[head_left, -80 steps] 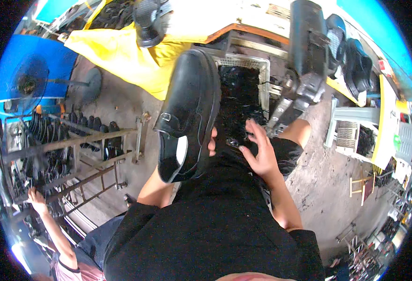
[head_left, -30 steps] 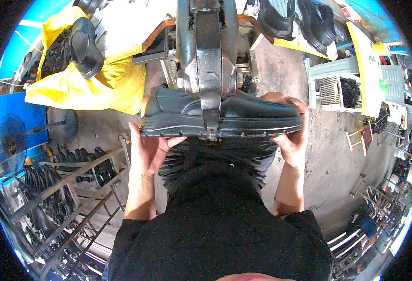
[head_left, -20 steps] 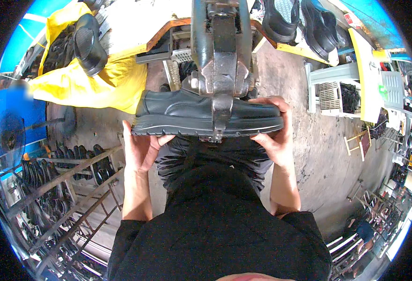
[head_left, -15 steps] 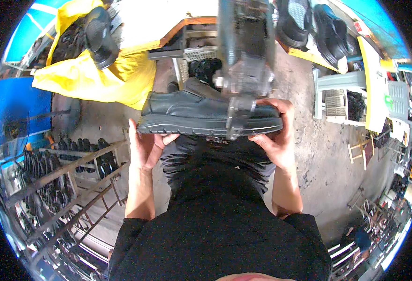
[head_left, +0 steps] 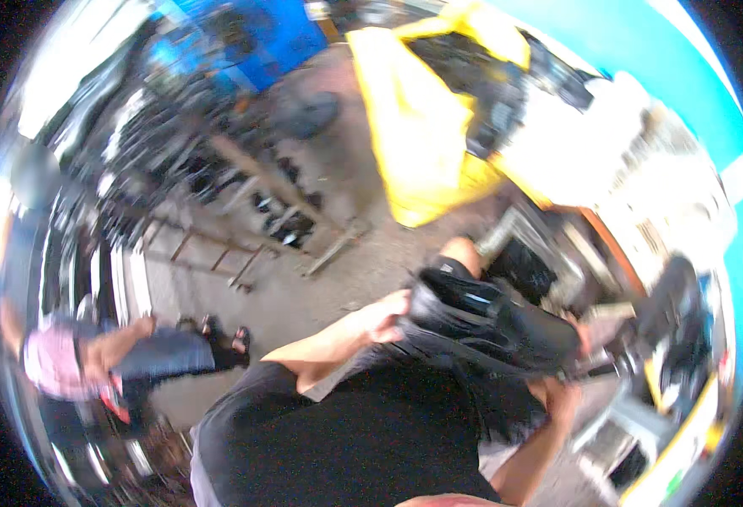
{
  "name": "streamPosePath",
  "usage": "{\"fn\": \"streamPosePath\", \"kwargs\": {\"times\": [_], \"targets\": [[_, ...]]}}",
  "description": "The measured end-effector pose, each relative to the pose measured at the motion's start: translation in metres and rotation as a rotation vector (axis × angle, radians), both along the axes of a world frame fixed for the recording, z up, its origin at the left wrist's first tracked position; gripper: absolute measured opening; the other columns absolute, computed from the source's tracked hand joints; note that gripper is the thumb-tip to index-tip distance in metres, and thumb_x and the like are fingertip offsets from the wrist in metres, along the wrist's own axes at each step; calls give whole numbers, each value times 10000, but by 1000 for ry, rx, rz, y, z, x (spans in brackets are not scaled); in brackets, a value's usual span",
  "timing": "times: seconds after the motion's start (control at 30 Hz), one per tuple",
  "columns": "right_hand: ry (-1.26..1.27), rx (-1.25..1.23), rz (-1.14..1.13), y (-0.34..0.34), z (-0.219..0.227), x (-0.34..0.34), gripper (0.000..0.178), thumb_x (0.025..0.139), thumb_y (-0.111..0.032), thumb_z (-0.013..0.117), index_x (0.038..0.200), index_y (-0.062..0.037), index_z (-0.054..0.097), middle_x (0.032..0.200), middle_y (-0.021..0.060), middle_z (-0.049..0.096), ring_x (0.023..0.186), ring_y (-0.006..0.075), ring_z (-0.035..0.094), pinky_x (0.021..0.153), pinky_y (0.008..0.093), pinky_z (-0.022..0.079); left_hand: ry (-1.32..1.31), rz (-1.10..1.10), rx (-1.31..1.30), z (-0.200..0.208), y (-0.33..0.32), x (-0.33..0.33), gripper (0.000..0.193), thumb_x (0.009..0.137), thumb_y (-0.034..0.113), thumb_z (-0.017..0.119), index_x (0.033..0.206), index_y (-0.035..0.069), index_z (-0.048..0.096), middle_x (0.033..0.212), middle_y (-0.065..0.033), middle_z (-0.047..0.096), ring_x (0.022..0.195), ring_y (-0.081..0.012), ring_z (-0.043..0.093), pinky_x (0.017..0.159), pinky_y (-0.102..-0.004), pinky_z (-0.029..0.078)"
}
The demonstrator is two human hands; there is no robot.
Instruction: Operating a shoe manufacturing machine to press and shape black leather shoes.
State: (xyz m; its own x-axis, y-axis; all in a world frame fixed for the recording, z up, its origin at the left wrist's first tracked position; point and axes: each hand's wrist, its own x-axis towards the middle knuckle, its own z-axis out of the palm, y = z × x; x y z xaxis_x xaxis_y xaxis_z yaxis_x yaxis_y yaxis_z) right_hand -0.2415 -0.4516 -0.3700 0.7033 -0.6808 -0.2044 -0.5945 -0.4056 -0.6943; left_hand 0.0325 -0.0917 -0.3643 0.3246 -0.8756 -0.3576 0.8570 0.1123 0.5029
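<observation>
A black slip-on shoe is held in front of my body between both hands, blurred by motion. My left hand is closed on its heel end. My right hand grips the toe end, with some fingers hidden behind it. The shoe's dark opening faces up toward me. Just to the right of the toe stands a dark machine, its shape smeared.
A yellow cloth drapes beside a white worktable with dark shoes. A crate sits under the table's edge. Racks of dark pieces stand at left. Another person in a pink top is at far left.
My view has swung to the left, so the table and machine now lie to the right. The shoe has come away from behind the machine and tilted, still in both hands.
</observation>
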Motion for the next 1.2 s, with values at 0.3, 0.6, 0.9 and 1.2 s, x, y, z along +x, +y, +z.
{"fn": "streamPosePath", "kwargs": {"times": [0.3,0.6,0.9,1.2], "targets": [[-449,-1317,-127,-47,137,51,658,842,-273,813,1349,20,512,1260,197,600,1096,377,615,939,493,492,-760,528,-178,77,-128,76,946,751,288,876,1487,3,355,1469,-111,443,1402,-202,352,1198,-370,228],[-128,-1393,-30,-99,105,45,531,939,-377,690,1242,39,561,1190,198,608,1029,371,621,907,443,509,-1156,876,83,18,-233,149,832,786,220,818,1472,38,383,1468,-135,407,1402,-242,355,1171,-365,275],[-280,-1065,65,-182,74,4,502,898,-76,617,1372,33,491,1362,234,528,1261,431,498,1072,487,397,-1108,860,371,-7,-246,127,808,805,172,782,1446,-13,326,1409,-261,395,1305,-419,421,1106,-430,374],[-423,-609,-259,-34,121,-100,501,935,-189,715,1328,34,497,1247,186,566,1069,310,583,937,400,486,-1699,276,-155,20,-177,-23,814,731,93,767,1449,34,387,1502,-223,345,1396,-424,350,1143,-519,332]]}}
